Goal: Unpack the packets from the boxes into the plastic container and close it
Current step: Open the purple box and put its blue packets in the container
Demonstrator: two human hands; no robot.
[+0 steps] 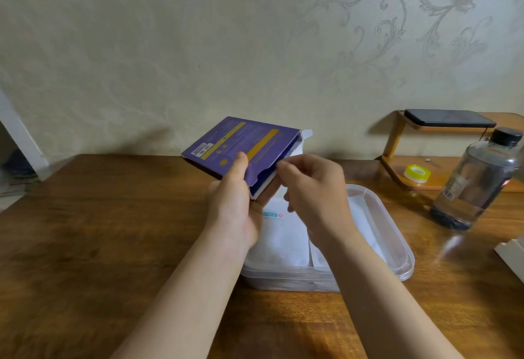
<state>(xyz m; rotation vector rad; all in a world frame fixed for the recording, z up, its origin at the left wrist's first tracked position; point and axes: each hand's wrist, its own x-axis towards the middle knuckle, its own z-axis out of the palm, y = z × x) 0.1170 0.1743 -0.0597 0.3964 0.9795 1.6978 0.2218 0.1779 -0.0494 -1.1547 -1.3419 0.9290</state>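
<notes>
Wooden table [113, 245], packets [280, 242] in container [398, 235], purple box [241, 143]

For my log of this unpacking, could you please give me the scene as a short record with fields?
left hand: grips flat purple cardboard box, tilted, end flap open
right hand: fingertips at box's open end; grasp unclear
clear plastic container: on wooden table, open, white packets inside
beside: clear plastic bottle with black cap
</notes>
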